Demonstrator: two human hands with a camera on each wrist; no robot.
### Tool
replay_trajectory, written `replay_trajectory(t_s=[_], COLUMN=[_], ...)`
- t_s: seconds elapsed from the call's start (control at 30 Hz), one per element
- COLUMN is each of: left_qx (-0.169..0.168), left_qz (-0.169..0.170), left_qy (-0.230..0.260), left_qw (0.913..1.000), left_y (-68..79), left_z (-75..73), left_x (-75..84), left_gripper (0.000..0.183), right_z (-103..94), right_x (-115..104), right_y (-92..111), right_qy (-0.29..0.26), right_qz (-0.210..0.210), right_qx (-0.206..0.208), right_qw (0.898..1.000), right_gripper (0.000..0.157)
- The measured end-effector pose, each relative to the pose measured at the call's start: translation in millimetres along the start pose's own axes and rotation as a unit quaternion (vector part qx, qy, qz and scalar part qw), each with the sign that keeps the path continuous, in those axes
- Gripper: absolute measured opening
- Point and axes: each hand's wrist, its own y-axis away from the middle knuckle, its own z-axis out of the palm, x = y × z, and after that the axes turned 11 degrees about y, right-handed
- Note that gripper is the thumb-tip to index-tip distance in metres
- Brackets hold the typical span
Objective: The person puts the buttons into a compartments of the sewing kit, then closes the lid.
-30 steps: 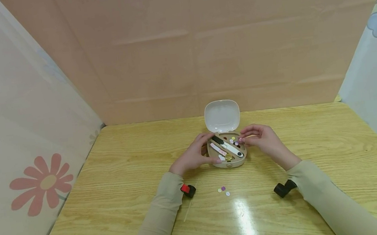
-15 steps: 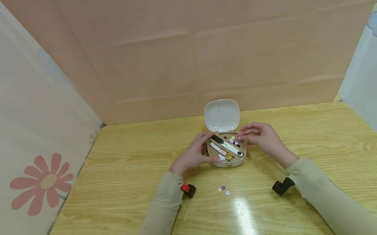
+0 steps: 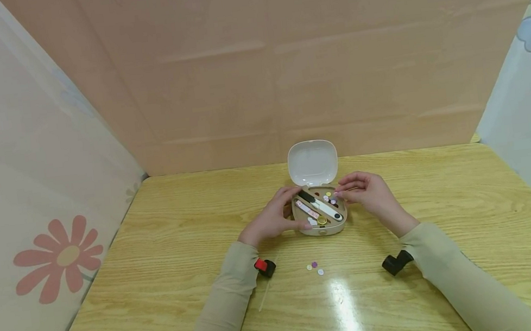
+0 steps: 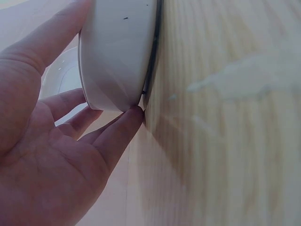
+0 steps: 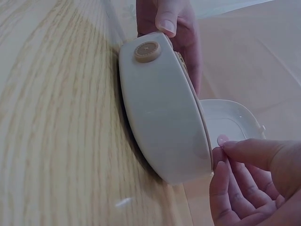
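A cream sewing box (image 3: 334, 229) stands on the table with its lid (image 3: 313, 163) raised. My left hand (image 3: 272, 222) grips its left side, thumb over the front rim and fingers along the side wall. At the box's right edge, my right hand (image 3: 371, 195) pinches a small pink button (image 5: 222, 140) between thumb and fingertip, close over the compartment. Several small buttons (image 3: 333, 202) lie in that right compartment. Diagonally across the tray rests a black-and-white tool (image 3: 324, 208), beside a pink-and-white strip (image 3: 307, 209). A gold ring-shaped piece (image 3: 321, 219) sits near the front.
Three loose buttons, one purple (image 3: 314, 264), one pale yellow (image 3: 309, 267) and one white (image 3: 320, 272), lie on the wooden table (image 3: 179, 224) in front of the box. A peach backdrop (image 3: 217, 83) stands behind the table, with patterned cloth at both sides.
My right hand has shifted very slightly left at the box's edge, still pinching the pink button. My left hand and the box have stayed put.
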Motion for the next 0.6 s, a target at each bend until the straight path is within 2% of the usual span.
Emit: replay_trajectory(t_s=[0.23,0.47,0.6], left_qx=[-0.002,0.001,0.007], left_qz=[0.001,0.003,0.002], left_qy=[0.001,-0.009,-0.019], left_qw=[1.0,1.0,0.9998], left_y=[-1.7,-11.7,-13.2], left_z=[-0.3,-3.6,-4.5], left_x=[-1.7,-27.7,-33.1], left_gripper=[0.087,0.091,0.091], right_z=[0.1,-1.7,-3.3], right_x=[1,1,-1], right_y=[-1,2,5], right_qy=[0.004,-0.004,-0.012], right_qz=[-0.001,-0.009,-0.014], right_qx=[0.006,-0.006,-0.022], right_qw=[1.0,1.0,1.0], right_gripper=[0.036,0.033,0.035])
